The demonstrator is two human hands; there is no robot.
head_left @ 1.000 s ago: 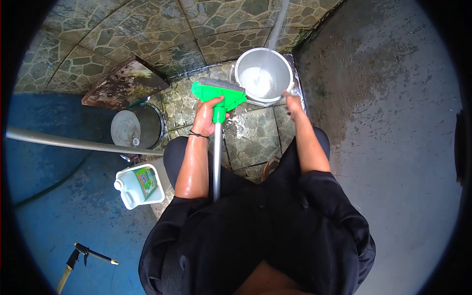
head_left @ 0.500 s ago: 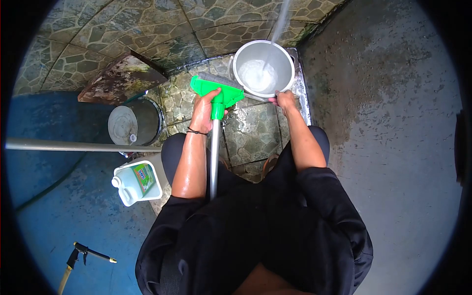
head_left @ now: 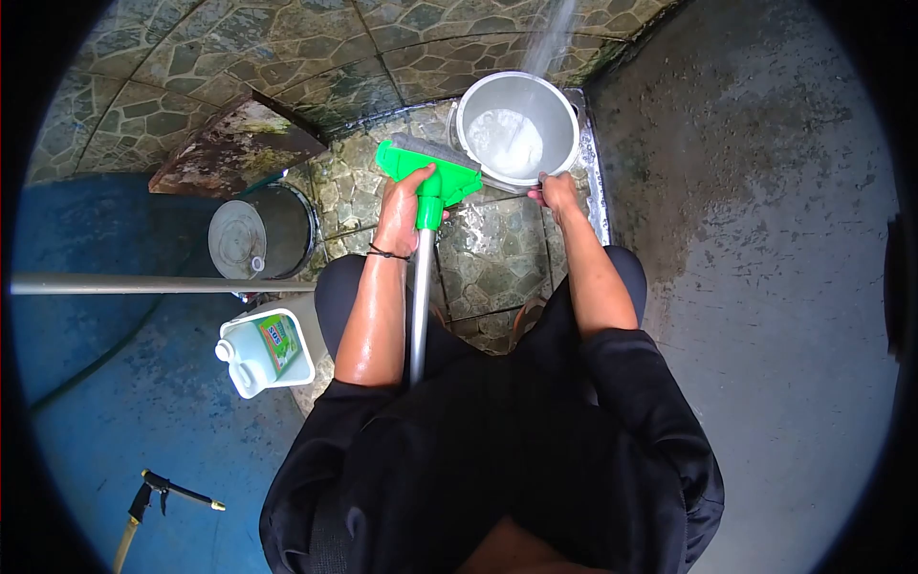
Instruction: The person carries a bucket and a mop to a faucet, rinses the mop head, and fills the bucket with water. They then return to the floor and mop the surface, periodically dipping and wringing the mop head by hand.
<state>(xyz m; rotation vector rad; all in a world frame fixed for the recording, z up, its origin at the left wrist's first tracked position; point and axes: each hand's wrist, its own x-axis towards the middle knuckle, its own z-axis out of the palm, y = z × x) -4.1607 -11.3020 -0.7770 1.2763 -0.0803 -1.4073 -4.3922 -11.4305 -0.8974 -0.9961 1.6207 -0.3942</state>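
My left hand (head_left: pixel 406 206) is wrapped round the green head of a squeegee (head_left: pixel 435 177), whose metal handle runs down toward my lap. The squeegee's grey edge points up, close to the left side of a metal bucket (head_left: pixel 561 115). My right hand (head_left: pixel 556 193) is closed on the near rim of that bucket. Foamy white water (head_left: pixel 507 140) lies in the bottom of the bucket, and a stream of water (head_left: pixel 552 36) comes down behind it. My left forearm is wet.
Left of me stand a dark lidded drum (head_left: pixel 277 230), a rusty angled slab (head_left: pixel 234 153) and a white container holding a labelled jug (head_left: pixel 251 359). A metal pole (head_left: pixel 163 284) crosses the left side. A spray gun (head_left: pixel 177 493) lies lower left. Tiled wall ahead, grey wall right.
The water stream no longer reaches into the bucket and breaks up near its far rim. The squeegee head and bucket appear slightly further right in view. Both hands keep their hold.
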